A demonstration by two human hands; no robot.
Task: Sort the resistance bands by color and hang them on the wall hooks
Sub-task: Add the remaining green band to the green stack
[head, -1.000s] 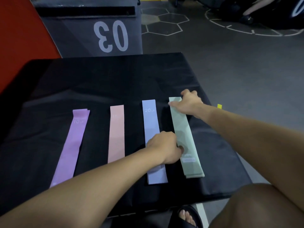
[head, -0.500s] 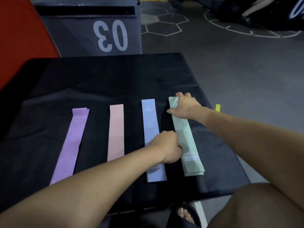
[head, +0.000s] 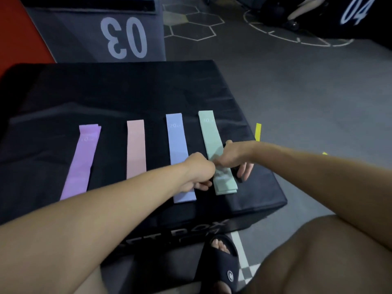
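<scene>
A: Head view: both hands meet at the green band [head: 212,143], which lies on the black box [head: 127,92]. The left hand [head: 199,172] is curled, pinching its edge; the right hand [head: 231,158] pinches too, spare fingers [head: 244,172] loosely spread beyond it.

B: I'd lift all layers together, keeping the stack flat.

A: Writing?

B: "30" beyond the fingers on green, "20" on the blue band [head: 178,153] left of them; "03" on the grey box [head: 125,37].
</scene>
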